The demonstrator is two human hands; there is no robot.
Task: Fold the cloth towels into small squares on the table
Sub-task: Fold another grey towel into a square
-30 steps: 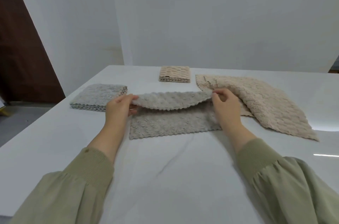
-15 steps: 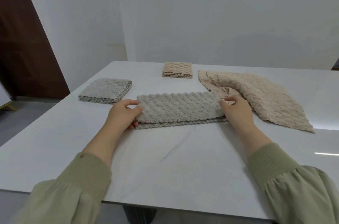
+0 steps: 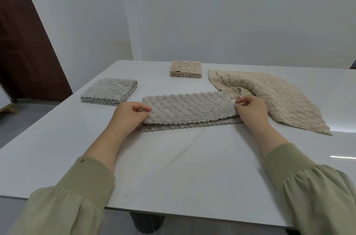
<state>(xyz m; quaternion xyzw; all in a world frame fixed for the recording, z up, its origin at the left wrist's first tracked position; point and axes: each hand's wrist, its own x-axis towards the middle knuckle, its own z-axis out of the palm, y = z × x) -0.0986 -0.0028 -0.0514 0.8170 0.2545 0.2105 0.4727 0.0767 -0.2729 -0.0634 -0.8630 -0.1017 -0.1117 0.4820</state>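
A grey textured towel (image 3: 189, 110) lies folded in half as a long strip across the middle of the white table (image 3: 173, 167). My left hand (image 3: 128, 117) pinches its left end, thumb on top. My right hand (image 3: 251, 110) pinches the right end. The top layer sits slightly back from the lower layer's front edge. A beige towel (image 3: 273, 98) lies spread and rumpled to the right, partly under the strip's right end. A folded grey square (image 3: 109, 93) rests at the left. A folded beige square (image 3: 186, 69) sits at the back.
The table's front edge runs below my sleeves, with a dark ribbed pedestal (image 3: 147, 224) under it. A white wall stands behind the table and a brown door (image 3: 25, 42) is at the far left.
Both hands brought the raised far edge of the grey towel toward me and down, so it now lies folded in half as a strip. The hands still hold its ends.
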